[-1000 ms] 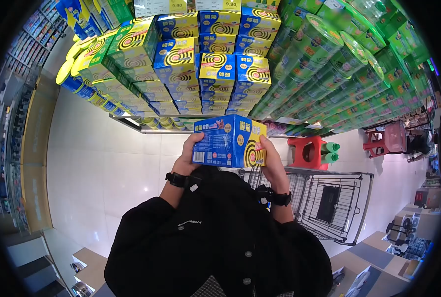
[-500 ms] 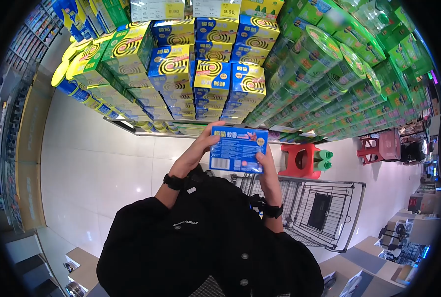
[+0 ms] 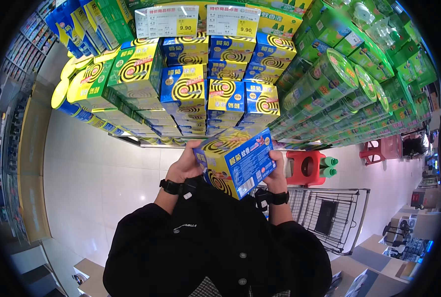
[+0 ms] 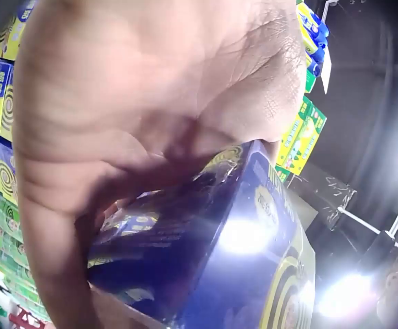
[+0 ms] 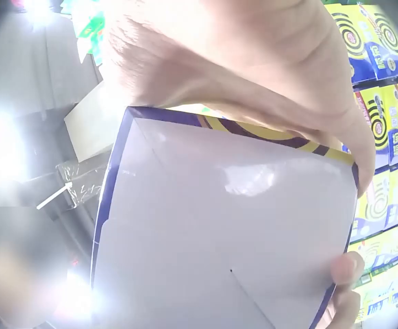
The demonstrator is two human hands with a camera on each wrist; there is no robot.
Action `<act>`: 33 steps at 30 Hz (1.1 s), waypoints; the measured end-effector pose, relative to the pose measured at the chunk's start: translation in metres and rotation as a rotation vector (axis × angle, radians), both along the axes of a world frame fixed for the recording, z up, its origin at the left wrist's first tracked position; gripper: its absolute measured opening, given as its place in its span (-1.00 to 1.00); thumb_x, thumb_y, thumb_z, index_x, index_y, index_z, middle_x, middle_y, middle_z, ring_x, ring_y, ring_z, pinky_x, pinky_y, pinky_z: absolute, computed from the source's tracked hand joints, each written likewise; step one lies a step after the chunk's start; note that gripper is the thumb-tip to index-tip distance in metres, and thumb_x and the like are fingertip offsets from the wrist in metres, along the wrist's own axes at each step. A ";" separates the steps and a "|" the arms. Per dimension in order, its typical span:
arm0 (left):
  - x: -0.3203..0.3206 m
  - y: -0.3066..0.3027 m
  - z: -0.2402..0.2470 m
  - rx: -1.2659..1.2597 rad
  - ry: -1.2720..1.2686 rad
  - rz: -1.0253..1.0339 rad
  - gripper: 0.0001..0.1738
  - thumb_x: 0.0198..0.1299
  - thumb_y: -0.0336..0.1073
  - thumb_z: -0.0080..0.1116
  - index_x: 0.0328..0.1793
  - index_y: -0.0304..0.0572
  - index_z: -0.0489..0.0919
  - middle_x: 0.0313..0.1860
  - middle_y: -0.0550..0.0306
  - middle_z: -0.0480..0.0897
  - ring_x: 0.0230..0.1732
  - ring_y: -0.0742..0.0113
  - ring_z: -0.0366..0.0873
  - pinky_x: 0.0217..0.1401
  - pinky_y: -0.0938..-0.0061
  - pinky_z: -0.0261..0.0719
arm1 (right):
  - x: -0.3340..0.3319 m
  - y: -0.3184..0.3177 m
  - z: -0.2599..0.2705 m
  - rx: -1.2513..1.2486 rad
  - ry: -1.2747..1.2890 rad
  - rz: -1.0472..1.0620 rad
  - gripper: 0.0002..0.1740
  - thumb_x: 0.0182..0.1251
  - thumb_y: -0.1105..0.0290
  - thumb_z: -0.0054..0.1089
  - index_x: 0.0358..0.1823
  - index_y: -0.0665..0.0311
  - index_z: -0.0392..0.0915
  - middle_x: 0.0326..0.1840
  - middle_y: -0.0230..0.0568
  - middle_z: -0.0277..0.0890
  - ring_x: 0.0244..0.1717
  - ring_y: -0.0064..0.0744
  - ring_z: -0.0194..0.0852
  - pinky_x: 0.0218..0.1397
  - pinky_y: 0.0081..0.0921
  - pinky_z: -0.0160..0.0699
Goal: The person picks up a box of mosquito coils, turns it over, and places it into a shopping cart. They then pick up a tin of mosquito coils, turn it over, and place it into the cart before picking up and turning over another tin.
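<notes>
A blue and yellow mosquito coil box (image 3: pixel 250 166) is held between both hands in front of the chest, tilted, with its printed blue side and black spirals showing in the head view. My left hand (image 3: pixel 186 162) grips its left end. On the opposite end, my right hand (image 3: pixel 278 172) has its thumb over the blue side's edge. The left wrist view shows the left hand (image 4: pixel 151 89) curved over a glossy blue face of the box (image 4: pixel 247 267). In the right wrist view, a plain pale face of the box (image 5: pixel 213 205) lies below the right palm (image 5: pixel 254 62), fingertips at its edge.
Ahead are stacked mosquito coil boxes (image 3: pixel 183 89) under price tags (image 3: pixel 232 22), with green cylinders (image 3: pixel 324 81) to their right. A red stool (image 3: pixel 302 167) with green bottles (image 3: pixel 329 167) stands at right. Nearer is a wire shopping cart (image 3: pixel 329 218).
Both hands have turned the box: its blue printed side faced the head camera half a second ago, and now it slants with spiral-marked sides showing. The shelf sits lower in the head view.
</notes>
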State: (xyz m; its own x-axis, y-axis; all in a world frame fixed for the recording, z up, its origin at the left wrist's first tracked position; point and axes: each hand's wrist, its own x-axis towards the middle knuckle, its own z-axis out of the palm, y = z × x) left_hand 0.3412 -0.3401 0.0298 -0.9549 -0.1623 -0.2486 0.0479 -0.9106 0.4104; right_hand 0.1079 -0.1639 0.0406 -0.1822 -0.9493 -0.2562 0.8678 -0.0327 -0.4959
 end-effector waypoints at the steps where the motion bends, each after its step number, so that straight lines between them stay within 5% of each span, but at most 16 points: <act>1: -0.002 -0.005 -0.007 0.023 0.041 0.013 -0.15 0.31 0.22 -0.06 0.54 -0.28 0.33 0.43 -0.10 0.50 0.41 0.07 0.48 0.48 0.18 0.37 | -0.002 -0.004 0.000 0.013 0.016 0.008 -0.28 0.18 0.07 0.35 0.24 0.46 0.49 0.08 0.03 0.68 -0.04 -0.11 0.74 0.14 -0.21 0.74; 3: -0.005 -0.011 -0.013 0.068 0.124 0.034 -0.25 0.34 0.10 -0.05 0.48 -0.33 0.40 0.36 -0.10 0.57 0.35 0.08 0.54 0.46 0.20 0.41 | -0.008 -0.013 0.003 0.039 0.049 0.020 -0.24 0.15 0.07 0.37 0.30 0.40 0.44 0.11 0.03 0.66 0.01 -0.08 0.72 0.18 -0.16 0.72; 7: -0.015 -0.026 -0.024 -0.048 0.151 0.141 -0.36 0.28 -0.13 0.06 0.42 -0.37 0.45 0.31 -0.09 0.62 0.31 0.08 0.57 0.49 0.22 0.36 | -0.006 -0.032 0.029 0.041 0.326 -0.080 -0.30 0.34 0.03 0.23 0.35 0.39 0.39 0.16 -0.18 0.61 0.08 -0.39 0.64 0.16 -0.41 0.64; 8: -0.013 -0.036 -0.026 -0.065 0.167 0.098 -0.28 0.23 -0.23 0.12 0.53 -0.28 0.33 0.38 -0.06 0.55 0.35 0.11 0.52 0.48 0.22 0.36 | -0.001 -0.040 0.041 0.091 0.398 -0.145 -0.31 0.38 0.03 0.19 0.37 0.37 0.38 0.17 -0.21 0.60 0.09 -0.43 0.61 0.15 -0.45 0.62; 12: -0.032 -0.045 0.018 -0.369 0.069 0.155 0.05 0.18 -0.27 0.22 0.74 -0.04 -0.10 0.56 0.07 0.31 0.52 0.20 0.31 0.52 0.28 0.27 | 0.012 -0.048 0.046 0.211 0.602 -0.228 -0.36 0.53 -0.09 -0.01 0.36 0.26 0.39 0.15 -0.31 0.57 0.06 -0.54 0.57 0.12 -0.47 0.58; 15: -0.050 -0.047 0.053 -0.713 0.066 0.278 0.12 0.13 -0.29 0.29 0.73 -0.12 -0.14 0.66 -0.01 0.08 0.57 0.20 0.21 0.54 0.31 0.23 | 0.027 -0.046 0.046 0.254 0.552 -0.231 -0.29 0.54 -0.20 -0.10 0.40 0.24 0.33 0.24 -0.21 0.54 0.17 -0.39 0.57 0.06 -0.30 0.69; 17: -0.056 -0.050 0.056 -0.726 0.075 0.298 0.13 0.12 -0.28 0.31 0.73 -0.15 -0.15 0.67 -0.04 0.01 0.57 0.16 0.19 0.55 0.30 0.22 | 0.032 -0.045 0.048 0.268 0.527 -0.184 -0.24 0.54 -0.22 -0.13 0.45 0.26 0.27 0.32 -0.10 0.50 0.29 -0.27 0.54 0.08 -0.20 0.74; 18: -0.058 -0.052 0.056 -0.733 0.079 0.311 0.14 0.12 -0.28 0.31 0.72 -0.16 -0.16 0.68 -0.06 -0.03 0.57 0.15 0.18 0.56 0.30 0.21 | 0.031 -0.047 0.046 0.252 0.536 -0.162 -0.23 0.52 -0.25 -0.10 0.45 0.25 0.26 0.30 -0.09 0.51 0.22 -0.21 0.59 -0.13 -0.18 0.82; 25: -0.060 -0.058 0.032 -0.705 0.001 0.309 0.11 0.18 -0.30 0.30 0.71 -0.17 -0.18 0.64 -0.09 0.02 0.57 0.11 0.14 0.57 0.24 0.17 | 0.041 -0.064 0.048 0.311 0.696 -0.263 -0.26 0.44 -0.16 0.01 0.42 0.25 0.29 0.28 -0.10 0.53 0.20 -0.26 0.60 0.05 -0.21 0.74; 30: -0.063 -0.063 0.027 -0.879 0.025 0.275 0.09 0.29 -0.26 0.30 0.70 -0.27 -0.24 0.62 -0.08 -0.04 0.61 0.16 -0.04 0.64 0.28 -0.06 | 0.029 -0.076 0.022 0.366 0.543 -0.315 -0.27 0.42 -0.20 -0.04 0.38 0.21 0.32 0.20 -0.16 0.56 0.08 -0.30 0.62 -0.03 -0.29 0.69; 33: -0.062 -0.068 0.005 -1.151 -0.078 0.155 0.16 0.25 -0.21 0.35 0.68 -0.34 -0.30 0.63 -0.18 -0.07 0.64 0.02 -0.09 0.66 0.23 -0.11 | 0.023 -0.086 0.009 0.427 0.543 -0.348 -0.27 0.42 -0.26 -0.10 0.32 0.19 0.35 0.14 -0.19 0.56 0.02 -0.35 0.60 -0.05 -0.37 0.62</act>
